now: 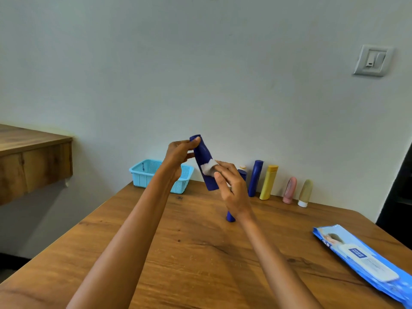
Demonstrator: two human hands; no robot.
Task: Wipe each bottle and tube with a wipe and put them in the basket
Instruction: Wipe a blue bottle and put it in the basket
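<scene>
— Where is the bottle being cleaned?

— The dark blue bottle (205, 162) is held up in the air above the wooden table (189, 253), tilted, its upper end leaning left. The left hand (178, 156) grips that upper end, thumb and fingers clamped around it.

— And the wipe?

— A small white wipe (209, 168) is pressed against the middle of that bottle by the right hand (231, 186). Its fingers are pinched together on the wipe, touching the bottle's side.

— What sits near the bottle?

— Just left of it and behind the left wrist stands the light blue basket (145, 175), at the table's far edge by the wall. Right of the held bottle, a row stands along the wall: a short dark blue bottle (243, 175), partly hidden by the right hand, a tall dark blue bottle (256, 178), a yellow bottle (268, 182), a pink tube (289, 190) and an olive tube (305, 192) on its white cap.

— Anything below it?

— A small blue object (230, 217) rests on the table under the right wrist; what it is, I cannot tell. Far right of the bottle, near the table's edge, lies a blue pack of wipes (365, 262).
</scene>
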